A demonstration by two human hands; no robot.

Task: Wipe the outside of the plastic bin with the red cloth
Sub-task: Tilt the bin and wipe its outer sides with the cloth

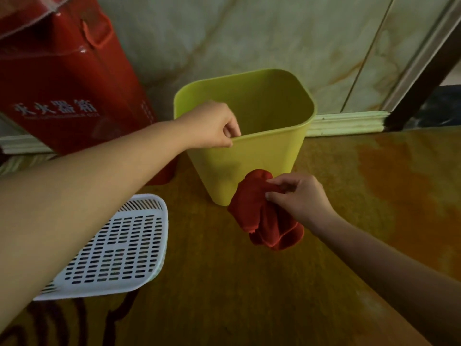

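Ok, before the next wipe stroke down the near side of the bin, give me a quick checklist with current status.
1. Left hand steadying the green bin at its near rim: ok.
2. Right hand grip on the red cloth: ok, bunched.
3. Cloth on the bin's outer wall: ok, touching low on the near side.
4. Bin upright on the floor: ok.
5. White perforated tray clear of the stroke: ok, off to the left.
6. Far side wiped: cannot tell.
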